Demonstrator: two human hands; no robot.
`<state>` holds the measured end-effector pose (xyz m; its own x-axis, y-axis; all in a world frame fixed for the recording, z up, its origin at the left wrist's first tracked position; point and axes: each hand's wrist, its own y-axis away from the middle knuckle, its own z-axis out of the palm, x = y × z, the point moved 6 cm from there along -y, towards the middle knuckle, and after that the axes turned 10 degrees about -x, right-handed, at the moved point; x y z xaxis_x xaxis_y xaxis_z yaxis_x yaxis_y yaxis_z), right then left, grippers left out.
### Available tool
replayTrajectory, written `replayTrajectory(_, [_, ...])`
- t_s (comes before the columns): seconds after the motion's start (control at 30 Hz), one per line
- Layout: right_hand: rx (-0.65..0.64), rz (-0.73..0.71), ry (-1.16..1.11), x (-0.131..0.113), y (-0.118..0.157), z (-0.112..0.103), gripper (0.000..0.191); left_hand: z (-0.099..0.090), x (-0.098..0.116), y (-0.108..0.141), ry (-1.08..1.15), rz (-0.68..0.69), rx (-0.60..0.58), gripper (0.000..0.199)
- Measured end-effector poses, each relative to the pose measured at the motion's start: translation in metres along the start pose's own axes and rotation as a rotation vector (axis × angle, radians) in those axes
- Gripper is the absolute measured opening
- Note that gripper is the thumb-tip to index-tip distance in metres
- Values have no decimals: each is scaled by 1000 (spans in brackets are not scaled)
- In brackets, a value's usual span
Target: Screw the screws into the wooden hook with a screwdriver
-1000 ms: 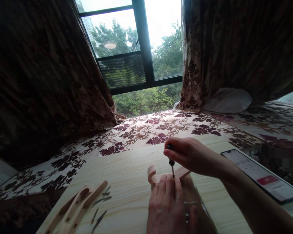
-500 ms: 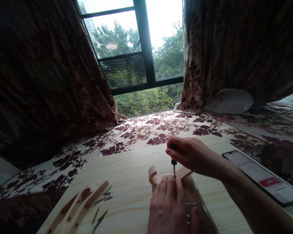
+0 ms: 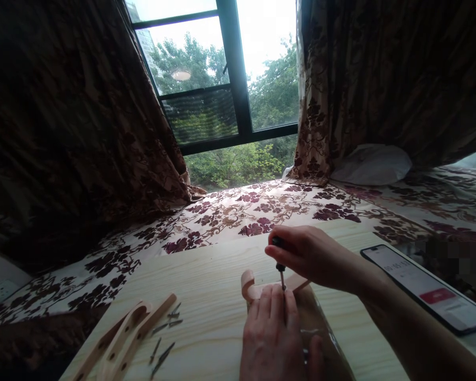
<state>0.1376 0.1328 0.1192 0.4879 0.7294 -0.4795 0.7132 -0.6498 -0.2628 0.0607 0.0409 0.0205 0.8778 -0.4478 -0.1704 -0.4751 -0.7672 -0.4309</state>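
My right hand (image 3: 315, 259) is wrapped around the black handle of a screwdriver (image 3: 280, 266). The shaft points down, leaning slightly, and its tip meets a pale wooden hook (image 3: 257, 291) with a curled end; the screw under it is hard to make out. Stretched flat, my left hand (image 3: 267, 333) presses its fingertips on the hook beside the tip. Under both lies a brown, shiny-edged piece (image 3: 327, 338), partly covered by the left hand. Several screws (image 3: 163, 359) lie loose to the left, near more curved wooden hooks (image 3: 133, 336) with dark holes.
A pale wood-grain board (image 3: 206, 280) serves as the work surface. On the right lies a phone (image 3: 424, 286) with a timer on its screen. Beyond the board spreads a flowered cloth (image 3: 238, 206), below a window (image 3: 241, 69) between dark curtains (image 3: 63, 116).
My right hand and the screwdriver handle have shifted slightly left, so the shaft leans a little more. The left hand stays on the hook.
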Motion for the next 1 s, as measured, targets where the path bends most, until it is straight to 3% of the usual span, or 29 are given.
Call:
replayTrajectory(0.23, [99, 78, 123, 10, -4, -1, 27, 2, 1, 2, -3, -16, -12, 56])
replayTrajectory(0.43, [20, 19, 16, 5, -1, -2, 14, 1, 1, 2, -12, -15, -3, 55])
replayTrajectory(0.7, [91, 91, 89, 11, -3, -2, 22, 2, 0, 2, 8, -25, -18, 55])
replayTrajectory(1.0, [26, -15, 3, 1, 1, -3, 17, -7, 2, -1, -25, -17, 62, 48])
